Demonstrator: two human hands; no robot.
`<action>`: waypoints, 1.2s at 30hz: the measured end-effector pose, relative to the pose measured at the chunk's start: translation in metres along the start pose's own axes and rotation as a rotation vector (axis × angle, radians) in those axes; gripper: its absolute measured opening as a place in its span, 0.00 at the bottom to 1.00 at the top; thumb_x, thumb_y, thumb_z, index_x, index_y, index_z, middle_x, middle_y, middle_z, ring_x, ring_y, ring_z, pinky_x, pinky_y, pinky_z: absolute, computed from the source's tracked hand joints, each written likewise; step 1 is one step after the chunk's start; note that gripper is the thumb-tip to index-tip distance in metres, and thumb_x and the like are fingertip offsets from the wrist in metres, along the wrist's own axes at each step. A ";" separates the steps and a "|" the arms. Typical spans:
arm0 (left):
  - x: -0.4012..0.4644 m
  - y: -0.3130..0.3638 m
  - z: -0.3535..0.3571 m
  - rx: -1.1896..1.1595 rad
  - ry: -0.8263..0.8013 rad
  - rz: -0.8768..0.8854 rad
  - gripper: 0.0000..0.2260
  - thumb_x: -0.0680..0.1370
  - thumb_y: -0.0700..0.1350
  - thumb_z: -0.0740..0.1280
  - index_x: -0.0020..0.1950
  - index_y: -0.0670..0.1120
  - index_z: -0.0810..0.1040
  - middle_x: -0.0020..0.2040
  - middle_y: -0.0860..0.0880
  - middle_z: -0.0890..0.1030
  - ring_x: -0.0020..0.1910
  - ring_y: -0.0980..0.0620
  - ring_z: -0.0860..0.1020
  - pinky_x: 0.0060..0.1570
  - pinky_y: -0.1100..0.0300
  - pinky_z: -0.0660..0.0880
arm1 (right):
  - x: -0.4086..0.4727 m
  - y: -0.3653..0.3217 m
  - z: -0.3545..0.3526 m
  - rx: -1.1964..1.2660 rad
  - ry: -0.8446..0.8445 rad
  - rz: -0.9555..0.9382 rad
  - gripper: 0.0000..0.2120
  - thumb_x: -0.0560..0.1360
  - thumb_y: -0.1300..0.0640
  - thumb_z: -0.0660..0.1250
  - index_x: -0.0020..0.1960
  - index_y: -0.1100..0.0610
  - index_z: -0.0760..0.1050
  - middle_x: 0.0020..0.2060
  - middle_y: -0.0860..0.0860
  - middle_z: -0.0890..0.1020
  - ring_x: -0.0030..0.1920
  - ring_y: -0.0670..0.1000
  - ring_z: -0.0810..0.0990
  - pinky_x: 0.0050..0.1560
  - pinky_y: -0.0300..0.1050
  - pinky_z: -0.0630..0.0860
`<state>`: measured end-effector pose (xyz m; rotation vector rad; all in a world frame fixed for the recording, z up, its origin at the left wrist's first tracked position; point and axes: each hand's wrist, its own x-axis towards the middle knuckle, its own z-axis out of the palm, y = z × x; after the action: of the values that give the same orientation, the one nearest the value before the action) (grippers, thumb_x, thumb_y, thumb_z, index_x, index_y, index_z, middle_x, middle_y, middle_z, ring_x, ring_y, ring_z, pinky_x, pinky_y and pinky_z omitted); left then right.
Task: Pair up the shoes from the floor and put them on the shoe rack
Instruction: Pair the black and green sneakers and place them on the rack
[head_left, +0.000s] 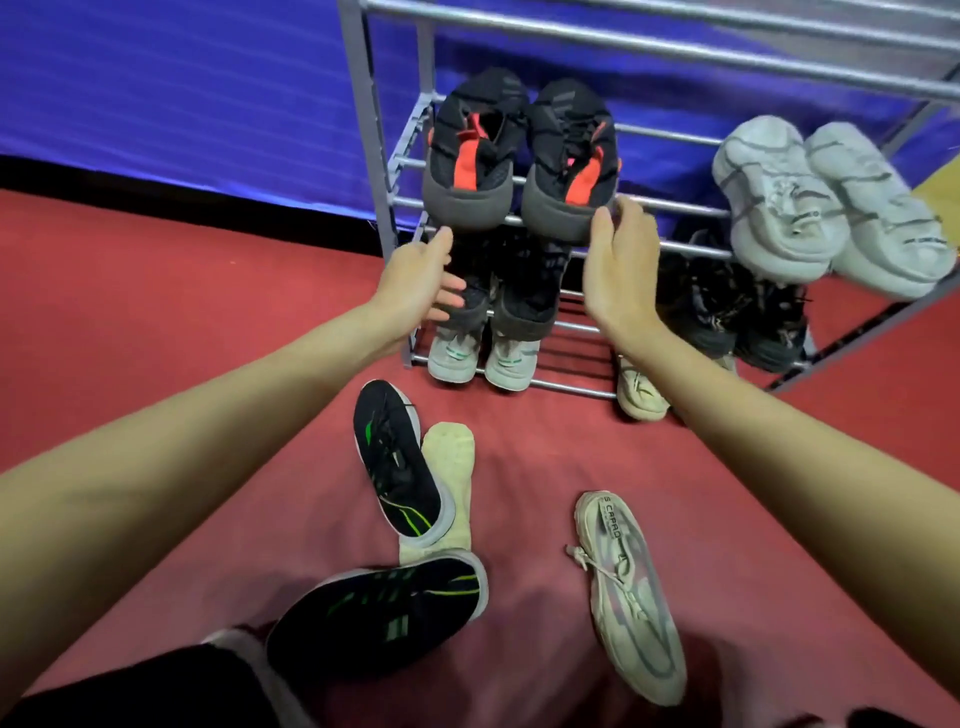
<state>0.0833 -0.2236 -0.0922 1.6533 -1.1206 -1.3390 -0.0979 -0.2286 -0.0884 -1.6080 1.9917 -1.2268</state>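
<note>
A pair of black shoes with red-orange insides (475, 150) stands side by side on a shelf of the grey metal shoe rack (670, 210). My left hand (423, 278) hovers just below the left shoe's heel, fingers relaxed and holding nothing. My right hand (621, 265) is at the right shoe's heel, thumb touching it, fingers loose. On the red floor lie two black shoes with green stripes (397, 460) (379, 613), a cream shoe sole-up (449, 483) between them, and a cream laced shoe (631, 597).
White sneakers (826, 202) lie on the same shelf at the right. Dark shoes (727, 306) fill the shelf below, grey-white shoes (480, 353) and a cream shoe (641, 387) the bottom one. A blue sheet (182, 88) hangs behind the rack.
</note>
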 end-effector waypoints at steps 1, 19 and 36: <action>-0.004 -0.011 0.000 0.053 -0.005 0.024 0.13 0.81 0.49 0.58 0.54 0.40 0.76 0.43 0.44 0.80 0.38 0.49 0.78 0.37 0.58 0.75 | -0.015 0.006 -0.001 0.017 0.017 -0.040 0.19 0.77 0.54 0.54 0.62 0.62 0.71 0.58 0.60 0.77 0.60 0.59 0.73 0.63 0.53 0.67; -0.093 -0.227 -0.021 0.801 -0.124 -0.325 0.14 0.75 0.39 0.62 0.58 0.42 0.80 0.58 0.41 0.81 0.60 0.42 0.78 0.57 0.55 0.72 | -0.259 0.121 0.064 -0.327 -1.146 0.179 0.25 0.76 0.55 0.64 0.70 0.63 0.62 0.64 0.63 0.72 0.67 0.62 0.69 0.66 0.49 0.67; -0.134 -0.250 -0.061 0.791 -0.027 -0.403 0.12 0.75 0.38 0.63 0.55 0.42 0.82 0.54 0.39 0.83 0.57 0.41 0.80 0.54 0.54 0.74 | -0.252 0.103 0.046 0.060 -1.179 0.506 0.09 0.70 0.57 0.71 0.36 0.59 0.73 0.25 0.50 0.67 0.20 0.42 0.65 0.28 0.39 0.62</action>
<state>0.1782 -0.0079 -0.2608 2.5415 -1.5053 -1.2192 -0.0502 -0.0186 -0.2614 -1.1854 1.3631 -0.0414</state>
